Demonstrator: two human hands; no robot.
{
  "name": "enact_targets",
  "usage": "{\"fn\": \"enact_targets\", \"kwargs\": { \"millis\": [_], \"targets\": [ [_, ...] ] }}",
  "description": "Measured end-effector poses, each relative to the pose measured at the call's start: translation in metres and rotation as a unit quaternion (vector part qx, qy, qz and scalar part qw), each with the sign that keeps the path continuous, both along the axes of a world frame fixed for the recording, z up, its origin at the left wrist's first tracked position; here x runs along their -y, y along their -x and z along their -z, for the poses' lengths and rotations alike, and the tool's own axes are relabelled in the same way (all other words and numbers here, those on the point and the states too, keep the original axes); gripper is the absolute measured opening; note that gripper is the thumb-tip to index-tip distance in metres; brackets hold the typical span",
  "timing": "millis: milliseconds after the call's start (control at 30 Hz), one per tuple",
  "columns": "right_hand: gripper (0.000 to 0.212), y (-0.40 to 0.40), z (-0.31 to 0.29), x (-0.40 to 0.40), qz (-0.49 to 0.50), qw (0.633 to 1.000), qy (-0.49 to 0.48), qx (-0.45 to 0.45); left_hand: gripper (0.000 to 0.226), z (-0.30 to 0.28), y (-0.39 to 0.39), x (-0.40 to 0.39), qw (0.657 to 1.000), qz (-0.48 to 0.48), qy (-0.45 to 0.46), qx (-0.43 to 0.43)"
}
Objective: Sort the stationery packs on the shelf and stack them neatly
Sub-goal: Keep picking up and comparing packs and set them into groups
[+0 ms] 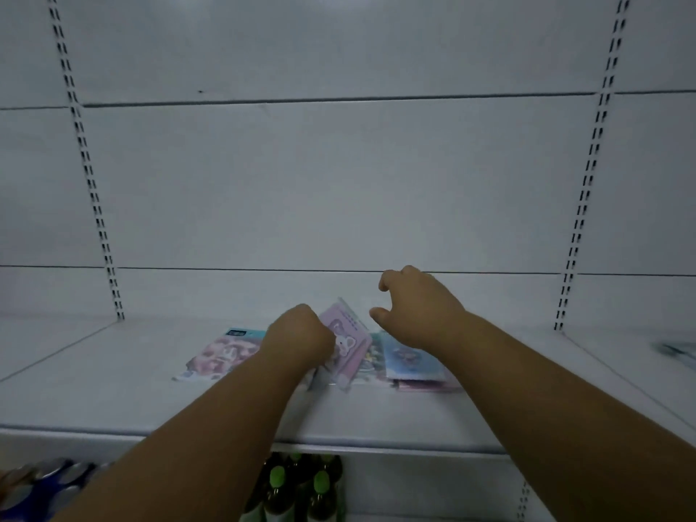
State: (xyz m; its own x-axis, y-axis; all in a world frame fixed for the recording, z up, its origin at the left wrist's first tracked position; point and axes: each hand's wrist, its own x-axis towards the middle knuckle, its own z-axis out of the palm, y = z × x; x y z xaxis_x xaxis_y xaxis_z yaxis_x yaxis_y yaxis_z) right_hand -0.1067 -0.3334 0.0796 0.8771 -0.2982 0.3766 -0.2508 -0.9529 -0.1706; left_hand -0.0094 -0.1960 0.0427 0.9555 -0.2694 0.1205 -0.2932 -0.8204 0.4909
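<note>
Several flat stationery packs lie on the white shelf (150, 401). My left hand (297, 339) is shut on a lilac pack (348, 342) with a white bunny picture and holds it tilted up on its edge. Left of it, a pink pack (222, 356) with a teal header lies flat. A light blue pack (410, 361) rests on a small pile at the right, under my right hand (414, 310). That hand hovers above the pile with its fingers curled and apart, holding nothing.
The white back panel (339, 182) with slotted uprights rises behind the shelf. Another pack edge (678, 350) shows at the far right. On the level below stand green-capped bottles (297, 487) and blue-and-silver items (41, 480) at the lower left.
</note>
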Motion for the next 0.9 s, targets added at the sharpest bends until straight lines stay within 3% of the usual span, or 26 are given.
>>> {"fn": "enact_targets", "kwargs": {
  "millis": [167,333,467,633,733,900],
  "targets": [
    [0.042,0.011,0.026,-0.004,0.078,0.996,-0.025,-0.027,0.018,0.003,0.005,-0.017,0.987,0.050,0.150,0.019],
    [0.055,0.009,0.041,-0.003,0.151,0.984,-0.027,-0.088,0.011,-0.002,0.025,-0.035,0.914,0.115,0.388,-0.025],
    [0.059,-0.001,0.051,-0.003,0.184,0.973,-0.042,-0.131,0.009,-0.014,0.033,-0.051,0.883,0.140,0.447,-0.033],
    [0.058,-0.011,0.045,-0.007,0.203,0.965,-0.089,-0.140,0.010,-0.021,0.040,-0.054,0.867,0.140,0.477,-0.035],
    [0.058,-0.013,0.045,-0.007,0.177,0.969,-0.161,-0.061,0.012,-0.018,0.045,-0.051,0.861,0.132,0.489,-0.041],
    [0.023,0.005,0.034,-0.001,0.051,0.927,-0.314,0.197,0.012,-0.016,0.049,-0.043,0.854,0.139,0.501,-0.025]
  ]
}}
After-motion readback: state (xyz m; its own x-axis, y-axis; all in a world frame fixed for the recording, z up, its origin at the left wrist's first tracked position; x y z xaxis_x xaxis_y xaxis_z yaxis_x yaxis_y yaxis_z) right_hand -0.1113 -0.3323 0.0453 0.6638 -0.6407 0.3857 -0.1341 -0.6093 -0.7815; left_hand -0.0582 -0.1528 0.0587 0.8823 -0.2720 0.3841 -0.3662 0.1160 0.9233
